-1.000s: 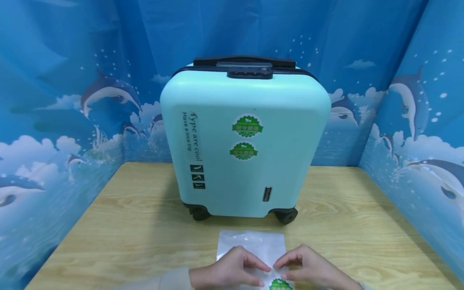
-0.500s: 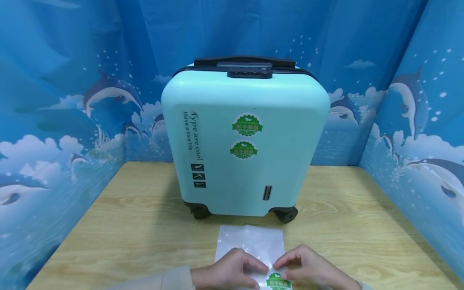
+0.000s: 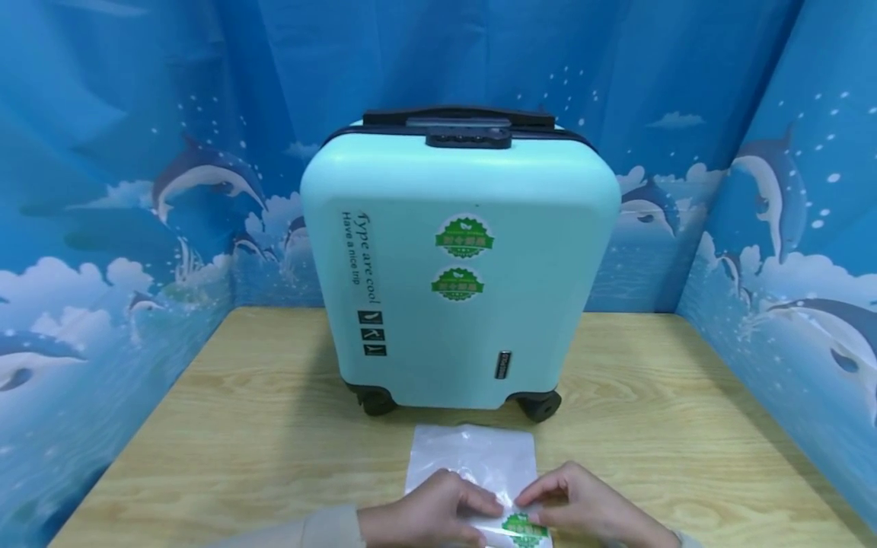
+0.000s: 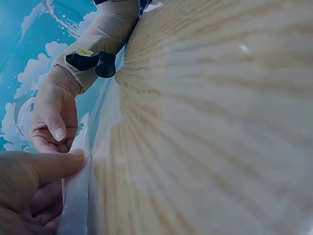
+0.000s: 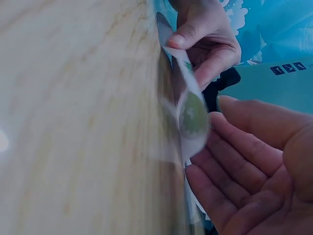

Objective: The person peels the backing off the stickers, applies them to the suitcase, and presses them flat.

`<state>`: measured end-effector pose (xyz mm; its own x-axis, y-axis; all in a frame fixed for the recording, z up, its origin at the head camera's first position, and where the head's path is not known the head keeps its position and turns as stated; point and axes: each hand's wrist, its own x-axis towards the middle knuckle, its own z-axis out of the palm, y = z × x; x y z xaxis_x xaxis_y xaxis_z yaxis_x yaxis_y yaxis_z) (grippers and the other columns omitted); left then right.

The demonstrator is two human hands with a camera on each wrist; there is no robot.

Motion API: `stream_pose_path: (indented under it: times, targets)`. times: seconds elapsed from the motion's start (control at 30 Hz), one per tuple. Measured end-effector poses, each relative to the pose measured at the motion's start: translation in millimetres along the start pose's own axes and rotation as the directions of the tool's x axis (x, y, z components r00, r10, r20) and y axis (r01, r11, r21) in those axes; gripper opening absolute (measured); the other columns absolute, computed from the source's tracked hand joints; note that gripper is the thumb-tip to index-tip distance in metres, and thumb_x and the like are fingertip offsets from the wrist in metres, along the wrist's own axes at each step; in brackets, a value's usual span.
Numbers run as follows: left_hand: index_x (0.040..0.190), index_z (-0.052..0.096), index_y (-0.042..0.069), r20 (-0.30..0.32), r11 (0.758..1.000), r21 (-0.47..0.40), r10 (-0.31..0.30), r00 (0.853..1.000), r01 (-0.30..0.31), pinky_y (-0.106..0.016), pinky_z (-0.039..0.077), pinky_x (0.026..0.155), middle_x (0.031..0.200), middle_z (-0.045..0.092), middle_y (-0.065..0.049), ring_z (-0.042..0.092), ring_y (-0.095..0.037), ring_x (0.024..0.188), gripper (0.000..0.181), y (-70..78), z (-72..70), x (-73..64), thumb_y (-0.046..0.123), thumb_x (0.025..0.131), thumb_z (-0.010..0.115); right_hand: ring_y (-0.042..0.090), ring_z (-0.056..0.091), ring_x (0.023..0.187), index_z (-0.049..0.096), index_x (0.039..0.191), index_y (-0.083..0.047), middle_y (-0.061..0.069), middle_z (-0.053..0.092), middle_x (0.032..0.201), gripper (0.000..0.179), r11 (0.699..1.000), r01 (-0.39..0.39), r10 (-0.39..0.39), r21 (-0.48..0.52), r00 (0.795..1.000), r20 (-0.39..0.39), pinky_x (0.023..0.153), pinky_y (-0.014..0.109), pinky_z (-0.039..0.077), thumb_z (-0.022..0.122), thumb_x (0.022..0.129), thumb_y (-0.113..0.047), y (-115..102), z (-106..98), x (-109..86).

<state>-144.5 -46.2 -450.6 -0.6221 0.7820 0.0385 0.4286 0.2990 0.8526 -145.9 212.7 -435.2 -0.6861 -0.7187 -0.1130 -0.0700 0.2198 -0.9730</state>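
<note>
A glossy white sticker sheet [image 3: 473, 449] lies on the table before the suitcase, its near part raised and bent. On its lower right is a green scalloped sticker [image 3: 524, 530], seen pale green in the right wrist view [image 5: 193, 116]. My left hand [image 3: 438, 511] pinches the sheet, thumb on one face and fingers behind. My right hand [image 3: 589, 506] is at the sticker's right edge, its fingertips by the sheet. In the right wrist view its thumb stands off the sheet, with other fingertips close to the sheet's edge.
A mint-green suitcase [image 3: 548, 266] stands upright on the wooden table [image 3: 226, 434], black handle on top and wheels below. Two green stickers, an upper [image 3: 464, 237] and a lower [image 3: 457, 285], are on its front. A blue dolphin-print curtain [image 3: 438, 53] surrounds the table.
The sheet and its green sticker have shifted slightly up and left in the head view. My left index finger has come down closer to the sheet. The right hand has barely moved.
</note>
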Motion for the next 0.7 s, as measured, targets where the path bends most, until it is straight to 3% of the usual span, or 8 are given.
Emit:
stream_pose_path:
  times: [0.2, 0.33, 0.57, 0.7]
  targets:
    - [0.102, 0.073, 0.011, -0.104, 1.0, -0.004, -0.01, 0.995, 0.009, -0.013, 0.05, 0.075, 0.1, 0.07, 0.008, 0.06, 0.007, 0.086, 0.022, 2.9, -0.1, -1.3, 0.017, 0.082, 0.073, 0.003, 0.061, 0.085, 0.069, 0.105, 0.003, 0.008, 0.071, 0.099, 0.02, 0.999, 0.044, -0.044, -0.016, 0.999, -0.02, 0.073, 0.019, 0.052, 0.062, 0.089, -0.007, 0, 2, 1.9]
    - [0.098, 0.074, 0.008, -0.163, 0.999, -0.04, 0.015, 0.987, -0.022, -0.013, 0.05, 0.062, 0.091, 0.072, 0.005, 0.056, 0.01, 0.071, 0.018, 4.5, -2.0, -2.3, 0.018, 0.084, 0.071, 0.006, 0.064, 0.086, 0.069, 0.104, 0.002, 0.006, 0.072, 0.099, 0.019, 0.993, 0.111, -0.112, -0.039, 0.993, -0.042, 0.074, 0.022, 0.053, 0.064, 0.088, -0.008, -1, 5, 3.1]
    - [0.092, 0.075, 0.009, -0.225, 0.994, -0.103, -0.064, 0.972, 0.042, -0.014, 0.047, 0.053, 0.085, 0.073, 0.006, 0.056, 0.006, 0.062, 0.012, 15.4, -12.6, 0.0, 0.013, 0.081, 0.074, 0.007, 0.065, 0.085, 0.07, 0.101, 0.001, 0.005, 0.072, 0.096, 0.015, 0.945, 0.266, -0.29, -0.191, 0.951, -0.111, 0.071, 0.025, 0.055, 0.062, 0.088, -0.002, -8, 5, 4.7]
    - [0.091, 0.075, 0.008, -0.254, 0.997, -0.068, -0.04, 0.966, 0.023, -0.012, 0.041, 0.046, 0.083, 0.073, 0.004, 0.052, 0.006, 0.055, 0.011, 20.7, -17.4, 1.6, 0.012, 0.08, 0.074, 0.011, 0.066, 0.085, 0.072, 0.099, -0.002, 0.005, 0.073, 0.094, 0.014, 0.916, 0.3, -0.343, -0.267, 0.93, -0.13, 0.074, 0.027, 0.054, 0.065, 0.086, -0.003, -14, 3, 5.0]
